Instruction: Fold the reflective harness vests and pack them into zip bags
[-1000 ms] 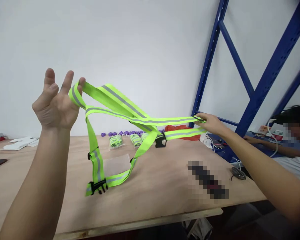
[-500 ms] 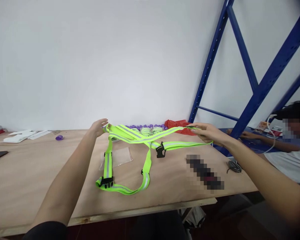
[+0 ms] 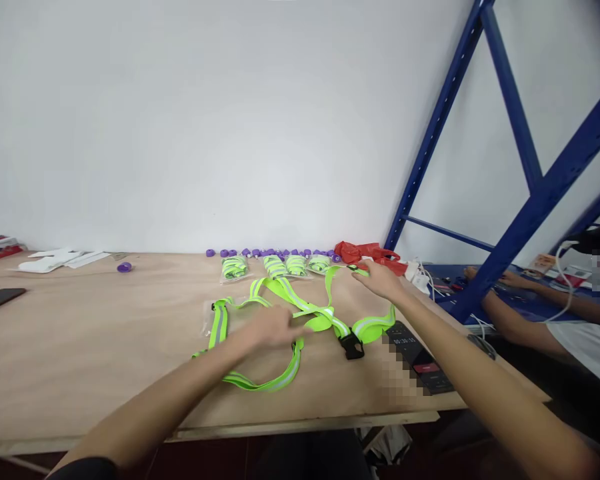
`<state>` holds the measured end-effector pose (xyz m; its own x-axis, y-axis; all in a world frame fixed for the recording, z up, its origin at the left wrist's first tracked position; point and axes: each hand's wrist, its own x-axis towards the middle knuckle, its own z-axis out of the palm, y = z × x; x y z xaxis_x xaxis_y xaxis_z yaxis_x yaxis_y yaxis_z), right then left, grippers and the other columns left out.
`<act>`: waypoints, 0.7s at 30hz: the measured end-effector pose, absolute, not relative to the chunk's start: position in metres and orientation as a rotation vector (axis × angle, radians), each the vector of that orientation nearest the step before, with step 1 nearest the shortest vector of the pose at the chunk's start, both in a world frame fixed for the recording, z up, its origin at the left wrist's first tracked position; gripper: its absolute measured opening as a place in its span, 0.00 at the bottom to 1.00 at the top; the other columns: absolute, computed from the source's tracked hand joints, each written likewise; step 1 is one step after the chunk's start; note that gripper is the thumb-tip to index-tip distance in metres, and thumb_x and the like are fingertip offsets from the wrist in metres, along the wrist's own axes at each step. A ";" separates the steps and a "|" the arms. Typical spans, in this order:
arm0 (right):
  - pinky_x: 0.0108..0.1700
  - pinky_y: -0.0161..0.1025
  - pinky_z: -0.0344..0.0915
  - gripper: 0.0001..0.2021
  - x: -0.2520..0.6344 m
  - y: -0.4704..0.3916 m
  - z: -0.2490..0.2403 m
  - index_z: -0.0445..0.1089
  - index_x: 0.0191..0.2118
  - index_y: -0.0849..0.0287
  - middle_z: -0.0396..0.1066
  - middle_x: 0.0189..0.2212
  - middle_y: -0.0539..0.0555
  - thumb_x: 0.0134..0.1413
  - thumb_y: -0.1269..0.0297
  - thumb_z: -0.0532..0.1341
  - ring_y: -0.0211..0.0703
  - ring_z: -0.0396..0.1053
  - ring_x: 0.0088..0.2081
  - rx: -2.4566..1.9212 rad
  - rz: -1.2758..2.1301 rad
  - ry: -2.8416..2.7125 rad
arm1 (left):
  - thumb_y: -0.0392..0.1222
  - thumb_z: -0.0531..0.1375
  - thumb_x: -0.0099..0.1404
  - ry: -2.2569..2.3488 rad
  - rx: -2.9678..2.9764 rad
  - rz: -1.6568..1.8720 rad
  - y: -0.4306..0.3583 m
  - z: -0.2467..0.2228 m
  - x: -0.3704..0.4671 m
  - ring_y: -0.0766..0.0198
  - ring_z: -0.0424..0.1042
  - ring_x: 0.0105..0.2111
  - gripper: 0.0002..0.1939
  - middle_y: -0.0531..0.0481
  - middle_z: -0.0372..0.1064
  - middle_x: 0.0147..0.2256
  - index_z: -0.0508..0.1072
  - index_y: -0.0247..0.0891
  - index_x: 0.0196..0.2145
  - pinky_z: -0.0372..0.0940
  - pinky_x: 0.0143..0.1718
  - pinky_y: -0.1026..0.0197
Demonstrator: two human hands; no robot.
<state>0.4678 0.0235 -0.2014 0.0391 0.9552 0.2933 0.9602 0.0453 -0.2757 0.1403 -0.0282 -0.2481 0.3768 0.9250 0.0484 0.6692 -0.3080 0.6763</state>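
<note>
A neon-green reflective strap harness (image 3: 260, 293) with black buckles lies spread on the wooden table (image 3: 90, 333). My left hand (image 3: 275, 327) rests palm down on its middle, where the straps cross, fingers pointing right. My right hand (image 3: 380, 279) is farther back on the right, its fingers pinching the far end of a strap. One black buckle (image 3: 351, 345) lies loose on the table between my two arms.
Several bagged green straps (image 3: 275, 265) and small purple pieces (image 3: 253, 253) line the back edge, beside a red bag (image 3: 363, 253). A dark device (image 3: 420, 357) lies at right, a black phone (image 3: 0, 299) at left. Another person (image 3: 555, 313) sits by the blue rack (image 3: 505, 187).
Both hands have come down from the air to the table. The harness, held stretched and raised a second ago, now lies flat with my left hand on top of it.
</note>
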 end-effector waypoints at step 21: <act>0.60 0.53 0.62 0.27 0.415 -0.069 -0.304 0.61 0.64 0.56 0.66 0.61 0.62 0.59 0.68 0.55 0.57 0.64 0.61 -1.535 0.050 -2.376 | 0.45 0.74 0.49 0.820 1.297 1.182 -0.063 -0.169 0.070 0.68 0.66 0.22 0.40 0.58 0.65 0.27 0.60 0.43 0.55 0.66 0.25 0.65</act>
<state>0.4151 -0.0693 -0.3043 -0.3767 0.8948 0.2398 0.8840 0.4246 -0.1957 0.0705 -0.0632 -0.1691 0.2507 0.9548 0.1600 -0.1849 -0.1150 0.9760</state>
